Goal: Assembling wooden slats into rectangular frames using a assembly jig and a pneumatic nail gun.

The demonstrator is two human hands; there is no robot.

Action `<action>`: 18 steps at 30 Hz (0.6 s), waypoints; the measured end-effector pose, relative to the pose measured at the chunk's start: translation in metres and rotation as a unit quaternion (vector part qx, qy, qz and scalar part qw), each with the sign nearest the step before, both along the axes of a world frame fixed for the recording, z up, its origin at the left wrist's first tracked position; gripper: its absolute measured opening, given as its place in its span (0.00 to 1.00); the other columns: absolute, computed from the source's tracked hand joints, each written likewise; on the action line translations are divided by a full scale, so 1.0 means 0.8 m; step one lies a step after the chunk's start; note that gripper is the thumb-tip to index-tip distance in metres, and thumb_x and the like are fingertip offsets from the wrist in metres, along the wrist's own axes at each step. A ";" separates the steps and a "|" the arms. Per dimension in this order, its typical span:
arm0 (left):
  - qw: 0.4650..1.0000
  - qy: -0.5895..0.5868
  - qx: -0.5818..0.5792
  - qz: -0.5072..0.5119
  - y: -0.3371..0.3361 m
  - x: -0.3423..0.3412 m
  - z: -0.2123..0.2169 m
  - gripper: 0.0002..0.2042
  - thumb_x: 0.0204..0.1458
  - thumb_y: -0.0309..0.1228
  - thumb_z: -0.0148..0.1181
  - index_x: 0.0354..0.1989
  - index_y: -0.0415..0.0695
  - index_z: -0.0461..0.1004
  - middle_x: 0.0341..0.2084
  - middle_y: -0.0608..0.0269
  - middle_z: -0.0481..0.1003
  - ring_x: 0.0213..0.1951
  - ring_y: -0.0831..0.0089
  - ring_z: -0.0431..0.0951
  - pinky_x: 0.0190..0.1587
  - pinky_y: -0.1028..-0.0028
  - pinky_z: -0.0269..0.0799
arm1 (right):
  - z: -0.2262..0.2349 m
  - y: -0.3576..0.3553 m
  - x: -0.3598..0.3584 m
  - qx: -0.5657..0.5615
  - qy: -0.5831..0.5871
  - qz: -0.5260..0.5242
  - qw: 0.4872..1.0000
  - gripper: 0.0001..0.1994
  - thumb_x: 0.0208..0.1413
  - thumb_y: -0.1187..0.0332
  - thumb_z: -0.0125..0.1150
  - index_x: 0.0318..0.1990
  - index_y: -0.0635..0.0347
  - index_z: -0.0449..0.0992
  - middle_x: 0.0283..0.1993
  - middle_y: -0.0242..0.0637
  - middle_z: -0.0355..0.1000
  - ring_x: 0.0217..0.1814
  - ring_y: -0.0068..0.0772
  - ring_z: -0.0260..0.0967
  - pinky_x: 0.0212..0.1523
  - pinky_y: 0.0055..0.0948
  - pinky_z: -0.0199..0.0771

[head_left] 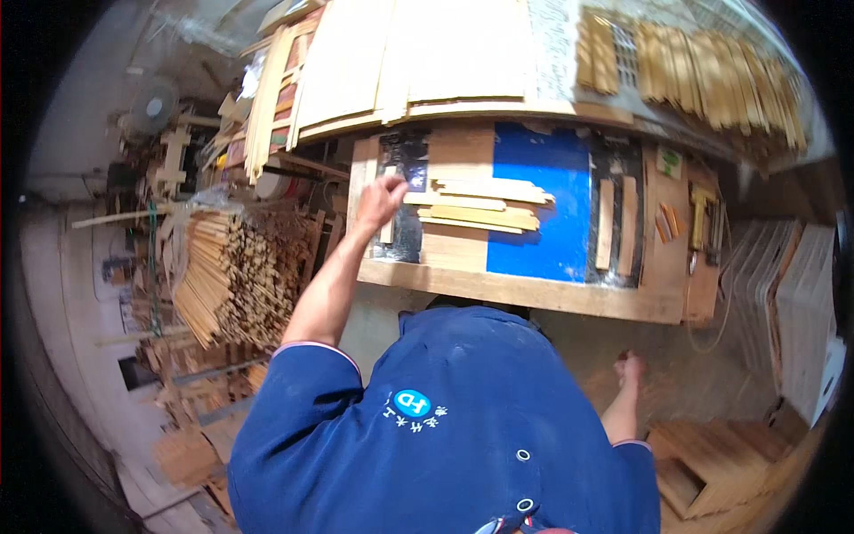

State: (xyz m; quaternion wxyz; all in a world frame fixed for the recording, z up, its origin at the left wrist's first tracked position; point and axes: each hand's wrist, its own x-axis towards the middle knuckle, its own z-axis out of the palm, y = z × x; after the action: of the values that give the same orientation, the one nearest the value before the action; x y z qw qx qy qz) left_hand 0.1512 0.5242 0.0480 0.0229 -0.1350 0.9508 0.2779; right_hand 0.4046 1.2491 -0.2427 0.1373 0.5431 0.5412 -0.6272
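My left hand (382,200) reaches over the left part of the workbench (498,282), its fingers closed. It is at the left end of several thin pale wooden strips (480,216), which lie side by side across the bench and onto its blue panel (543,254). One strip's end meets my fingers, but whether they grip it is hidden. Under this hand, a short wooden piece (388,230) lies crosswise on a black patch. My right hand (629,367) hangs low at my right side, away from the bench. Its fingers are curled in, and nothing shows in them.
Behind the bench, large pale boards (463,53) lie on a long table. More strips (712,76) stand at the far right. A big bundle of wooden sticks (258,276) is on the left. Two wooden bars (616,224) lie near the bench's right end; boards (774,303) lean beyond.
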 end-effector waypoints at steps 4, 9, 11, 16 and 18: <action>0.991 0.090 0.011 0.102 -0.100 -0.095 0.007 0.20 0.54 0.45 0.63 0.45 0.40 0.82 0.38 0.49 0.83 0.42 0.59 0.85 0.47 0.65 0.78 | 0.094 -0.107 -0.020 0.018 -0.094 0.184 0.978 0.06 0.67 0.66 0.55 0.40 0.57 0.72 0.27 0.29 0.68 0.25 0.22 0.67 0.18 0.23 0.63; 0.996 0.036 -0.021 0.075 -0.140 -0.224 -0.032 0.22 0.55 0.45 0.60 0.53 0.45 0.80 0.45 0.45 0.81 0.53 0.54 0.80 0.55 0.62 0.76 | 0.132 -0.155 -0.014 0.071 -0.084 0.208 0.972 0.11 0.66 0.65 0.58 0.51 0.60 0.74 0.31 0.30 0.72 0.26 0.22 0.70 0.21 0.24 0.72; 0.976 0.028 -0.179 -0.117 -0.152 -0.268 -0.043 0.21 0.54 0.46 0.61 0.50 0.44 0.80 0.44 0.45 0.81 0.52 0.53 0.80 0.56 0.62 0.75 | 0.142 -0.168 -0.015 0.084 -0.073 0.204 0.973 0.13 0.65 0.66 0.58 0.53 0.61 0.74 0.31 0.30 0.73 0.26 0.22 0.71 0.22 0.24 0.73; 0.982 -0.070 0.173 0.021 -0.173 -0.340 -0.090 0.13 0.53 0.37 0.60 0.37 0.38 0.81 0.30 0.51 0.82 0.32 0.63 0.84 0.29 0.61 0.79 | 0.163 -0.210 -0.005 0.123 -0.055 0.234 0.963 0.18 0.64 0.68 0.59 0.59 0.64 0.71 0.32 0.32 0.74 0.27 0.25 0.72 0.23 0.26 0.73; 0.973 -0.081 0.215 0.005 -0.159 -0.346 -0.050 0.10 0.58 0.34 0.57 0.38 0.40 0.80 0.30 0.58 0.80 0.30 0.69 0.81 0.27 0.66 0.78 | 0.181 -0.231 0.012 0.144 -0.051 0.232 0.961 0.19 0.63 0.68 0.60 0.60 0.64 0.71 0.33 0.33 0.75 0.28 0.25 0.72 0.25 0.26 0.74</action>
State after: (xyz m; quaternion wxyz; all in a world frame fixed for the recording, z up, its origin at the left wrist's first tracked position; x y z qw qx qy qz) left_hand -0.1259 0.3970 0.0082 0.1271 -0.1536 0.8630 0.4642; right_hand 0.4145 1.0644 -0.0983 0.2264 0.4478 0.7294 -0.4650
